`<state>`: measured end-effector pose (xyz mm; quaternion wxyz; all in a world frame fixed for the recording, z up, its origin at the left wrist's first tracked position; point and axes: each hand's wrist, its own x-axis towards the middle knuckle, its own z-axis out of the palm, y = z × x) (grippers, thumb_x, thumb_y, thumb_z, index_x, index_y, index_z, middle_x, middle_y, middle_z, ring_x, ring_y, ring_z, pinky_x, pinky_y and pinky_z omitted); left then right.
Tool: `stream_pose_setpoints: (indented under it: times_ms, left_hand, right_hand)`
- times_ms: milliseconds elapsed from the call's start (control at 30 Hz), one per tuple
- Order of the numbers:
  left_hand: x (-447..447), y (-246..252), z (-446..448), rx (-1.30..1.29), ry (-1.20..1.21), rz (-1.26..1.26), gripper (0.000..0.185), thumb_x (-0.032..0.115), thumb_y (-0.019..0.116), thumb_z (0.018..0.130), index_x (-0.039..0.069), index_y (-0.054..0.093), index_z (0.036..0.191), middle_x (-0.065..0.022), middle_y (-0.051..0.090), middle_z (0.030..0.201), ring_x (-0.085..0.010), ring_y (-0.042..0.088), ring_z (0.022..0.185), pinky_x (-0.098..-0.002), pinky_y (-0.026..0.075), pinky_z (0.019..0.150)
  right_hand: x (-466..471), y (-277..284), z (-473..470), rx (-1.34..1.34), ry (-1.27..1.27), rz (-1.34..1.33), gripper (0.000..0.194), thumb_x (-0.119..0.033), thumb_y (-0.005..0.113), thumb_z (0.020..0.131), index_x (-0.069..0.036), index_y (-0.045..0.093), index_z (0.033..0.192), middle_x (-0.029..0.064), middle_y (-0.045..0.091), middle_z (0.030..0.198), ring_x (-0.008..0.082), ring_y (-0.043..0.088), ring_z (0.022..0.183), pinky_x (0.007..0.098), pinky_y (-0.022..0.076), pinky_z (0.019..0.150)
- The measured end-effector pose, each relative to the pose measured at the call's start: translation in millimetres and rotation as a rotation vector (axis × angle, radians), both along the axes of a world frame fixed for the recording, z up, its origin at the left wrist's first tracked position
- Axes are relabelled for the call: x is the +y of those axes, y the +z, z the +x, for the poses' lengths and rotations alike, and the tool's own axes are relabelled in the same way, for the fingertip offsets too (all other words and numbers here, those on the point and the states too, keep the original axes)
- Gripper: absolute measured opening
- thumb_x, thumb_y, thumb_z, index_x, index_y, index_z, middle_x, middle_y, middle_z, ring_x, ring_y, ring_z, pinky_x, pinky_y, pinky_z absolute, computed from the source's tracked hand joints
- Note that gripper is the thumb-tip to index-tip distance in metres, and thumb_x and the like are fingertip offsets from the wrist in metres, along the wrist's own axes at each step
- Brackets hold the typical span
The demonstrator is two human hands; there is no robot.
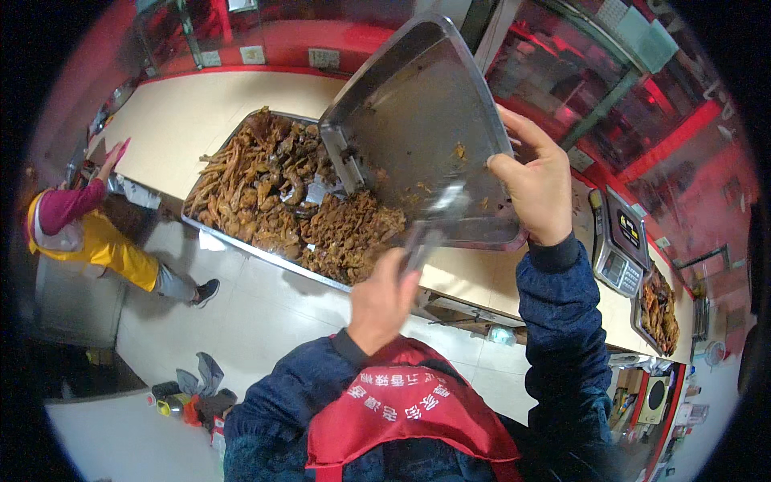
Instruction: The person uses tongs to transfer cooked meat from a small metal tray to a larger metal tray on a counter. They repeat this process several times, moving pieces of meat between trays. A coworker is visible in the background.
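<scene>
My right hand (539, 181) grips the rim of a metal tray (415, 120), thumb on the inside, and holds it steeply tilted. Scraps of food cling to the inside of this tray. In my left hand (382, 298) is a metal utensil (430, 229), probably tongs, blurred by motion in front of the tray's lower part. Below the tilted tray, a large shallow metal tray (265, 244) on the counter holds brown cooked meat (355, 232), with pieces like poultry feet (226, 175) on its left side. The tilted tray hides part of its far right side.
The pale counter (211, 96) runs along a red-framed glass front. On the right stand a digital scale (620, 241) and another tray of cooked meat (659, 310). A person in a yellow apron (117, 247) stands at the left, one hand on a pink cloth (122, 149) on the counter.
</scene>
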<state>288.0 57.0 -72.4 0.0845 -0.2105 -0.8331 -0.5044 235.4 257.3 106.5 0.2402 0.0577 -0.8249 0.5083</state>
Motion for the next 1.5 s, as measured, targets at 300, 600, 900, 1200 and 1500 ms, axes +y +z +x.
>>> stream_pose_setpoints:
  times_ms: [300,600,900,1200,1500]
  left_hand:
    - [-28,-21,-9,-0.322,0.07,0.029,0.037,0.033,0.052,0.102,0.007,0.047,0.127,-0.0266,0.068,0.091,-0.0476,0.067,0.081,-0.0538,0.051,0.068]
    - [-76,-17,-53,-0.066,0.349,-0.123,0.037,0.035,0.052,0.103,0.004,0.05,0.123,-0.0234,0.069,0.081,-0.0451,0.067,0.073,-0.0527,0.051,0.063]
    - [-118,-6,-87,-0.075,0.263,-0.536,0.035,0.035,0.06,0.098,0.002,0.058,0.109,-0.0246,0.069,0.076,-0.0449,0.068,0.072,-0.054,0.052,0.064]
    - [-126,48,-72,-0.13,0.098,-0.62,0.038,0.039,0.06,0.097,0.002,0.059,0.107,-0.0225,0.067,0.071,-0.0423,0.068,0.07,-0.0525,0.051,0.062]
    - [-113,71,-69,0.045,-0.007,-0.867,0.034,0.035,0.063,0.094,0.001,0.06,0.096,-0.0181,0.068,0.068,-0.0372,0.069,0.067,-0.0482,0.053,0.061]
  right_hand:
    - [-5,2,37,0.014,0.053,0.097,0.055,0.007,0.059,0.078,0.001,0.061,0.133,0.0113,0.061,0.133,0.018,0.058,0.12,0.0326,0.0427,0.106]
    - [14,12,63,0.126,0.064,0.209,0.05,0.009,0.06,0.075,0.003,0.065,0.124,0.0162,0.06,0.134,0.0241,0.056,0.126,0.0346,0.0373,0.109]
    - [16,9,58,0.224,0.043,0.32,0.052,0.012,0.059,0.069,0.003,0.07,0.119,0.0178,0.066,0.128,0.0294,0.061,0.123,0.037,0.0437,0.106]
    - [22,16,65,0.288,0.07,0.471,0.057,0.014,0.056,0.064,0.004,0.07,0.119,0.0204,0.066,0.128,0.0312,0.063,0.12,0.0367,0.0442,0.106]
    - [24,29,68,0.369,-0.004,0.439,0.056,0.015,0.058,0.066,0.004,0.069,0.12,0.0205,0.067,0.127,0.0303,0.064,0.12,0.0362,0.0445,0.106]
